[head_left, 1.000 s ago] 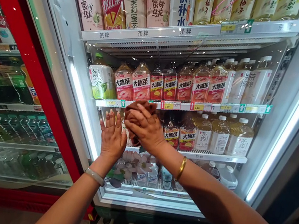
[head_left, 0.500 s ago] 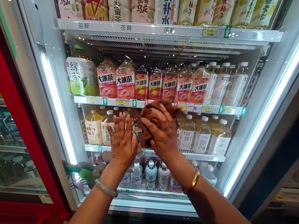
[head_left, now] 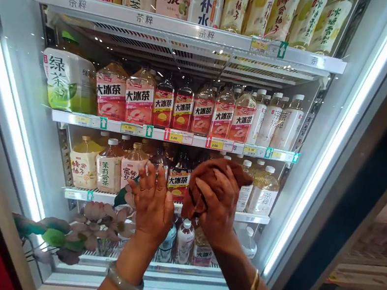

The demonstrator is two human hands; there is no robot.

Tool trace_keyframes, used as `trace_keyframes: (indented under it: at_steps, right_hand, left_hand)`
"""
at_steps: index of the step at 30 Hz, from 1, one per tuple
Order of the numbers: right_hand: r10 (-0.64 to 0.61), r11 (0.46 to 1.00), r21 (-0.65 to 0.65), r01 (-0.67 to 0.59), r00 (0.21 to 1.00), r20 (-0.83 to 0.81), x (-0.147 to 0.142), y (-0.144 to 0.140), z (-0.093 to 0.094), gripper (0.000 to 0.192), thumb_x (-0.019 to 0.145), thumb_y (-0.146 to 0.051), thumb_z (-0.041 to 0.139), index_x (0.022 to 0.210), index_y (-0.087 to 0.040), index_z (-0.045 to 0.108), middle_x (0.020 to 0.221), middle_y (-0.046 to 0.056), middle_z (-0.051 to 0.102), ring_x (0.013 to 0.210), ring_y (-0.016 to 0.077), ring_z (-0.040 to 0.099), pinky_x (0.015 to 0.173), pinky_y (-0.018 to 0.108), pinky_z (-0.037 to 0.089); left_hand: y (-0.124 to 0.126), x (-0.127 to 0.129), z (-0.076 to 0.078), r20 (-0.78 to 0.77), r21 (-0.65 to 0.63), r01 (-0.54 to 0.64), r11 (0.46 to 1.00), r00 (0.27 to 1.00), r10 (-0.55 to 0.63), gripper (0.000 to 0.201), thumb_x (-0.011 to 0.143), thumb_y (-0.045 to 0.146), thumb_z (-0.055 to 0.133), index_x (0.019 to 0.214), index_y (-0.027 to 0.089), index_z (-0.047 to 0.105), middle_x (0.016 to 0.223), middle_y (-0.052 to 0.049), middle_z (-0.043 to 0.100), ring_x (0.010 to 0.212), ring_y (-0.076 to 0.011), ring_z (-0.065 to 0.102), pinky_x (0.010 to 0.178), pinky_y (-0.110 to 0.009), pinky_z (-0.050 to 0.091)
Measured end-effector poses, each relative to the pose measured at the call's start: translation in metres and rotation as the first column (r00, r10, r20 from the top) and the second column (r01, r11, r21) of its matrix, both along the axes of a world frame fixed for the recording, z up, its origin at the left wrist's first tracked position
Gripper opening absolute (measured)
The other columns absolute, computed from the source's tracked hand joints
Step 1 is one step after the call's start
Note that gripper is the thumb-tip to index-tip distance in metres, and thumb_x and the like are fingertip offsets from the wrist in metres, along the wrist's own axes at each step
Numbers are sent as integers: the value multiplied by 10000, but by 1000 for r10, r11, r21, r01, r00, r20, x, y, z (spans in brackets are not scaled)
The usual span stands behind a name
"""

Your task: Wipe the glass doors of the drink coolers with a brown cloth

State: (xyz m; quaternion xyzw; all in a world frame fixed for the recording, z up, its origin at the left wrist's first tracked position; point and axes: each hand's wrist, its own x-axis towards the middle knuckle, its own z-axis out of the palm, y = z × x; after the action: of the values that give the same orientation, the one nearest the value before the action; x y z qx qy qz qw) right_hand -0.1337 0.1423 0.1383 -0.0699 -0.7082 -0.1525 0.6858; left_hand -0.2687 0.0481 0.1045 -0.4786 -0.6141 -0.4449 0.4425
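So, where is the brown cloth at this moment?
In the head view, the brown cloth is right of centre, under the right hand against the fridge's glass door, beside the left hand.

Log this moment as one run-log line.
left hand: flat on glass door | right hand: presses brown cloth on door

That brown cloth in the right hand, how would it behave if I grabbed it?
The brown cloth looks soft and floppy: it bunches in folds under the right hand. Probably light, since it is pressed with spread fingers alone. Unlikely to slip or break.
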Motion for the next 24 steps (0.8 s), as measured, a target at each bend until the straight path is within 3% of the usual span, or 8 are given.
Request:
trace_keyframes:
  at_steps: [4,7,12,18,24]
  right_hand:
    - [9,998,63,-12,999,51,3,1,-27,374,939,-152,569,1265,-270,706,1401,91,560,1527,322,393,1210,530,459]
    - [17,998,59,-20,999,42,15,12,-23,387,939,-141,565,1276,-279,695,1408,81,557,1525,317,402,1227,540,440]
    - [-53,998,-44,46,987,-154,38,32,-20,372,890,-213,715,1253,-291,695,1437,82,516,1489,369,441,1223,594,431]
    - [-20,998,-54,17,998,-61,44,30,-24,453,897,-169,668,1311,-354,667,1429,70,542,1494,364,433,1214,581,451]
    - [-59,992,-125,32,974,-220,79,59,-13,423,883,-241,740,1292,-323,667,1467,97,480,1440,389,481,1186,650,435]
  left_hand:
    - [13,21,1,-34,-42,61,997,997,-63,731,1035,193,375,1690,190,52,1773,-61,6,1650,-216,-51,1322,-457,-116]
    - [19,30,0,-49,-52,61,997,997,-63,752,1018,183,397,1690,191,60,1771,-58,23,1650,-223,-50,1316,-468,-138]
    - [31,47,-7,-35,-74,67,995,997,-70,757,999,209,414,1690,222,104,1769,-45,52,1651,-243,-18,1323,-495,-114]
    - [43,71,-16,-23,-140,69,988,997,-73,787,990,267,459,1689,219,99,1761,-65,30,1647,-268,-36,1316,-546,-114]
    - [43,84,-17,12,-157,109,982,994,-109,806,961,205,451,1688,238,106,1767,-41,33,1644,-270,-46,1315,-543,-123]
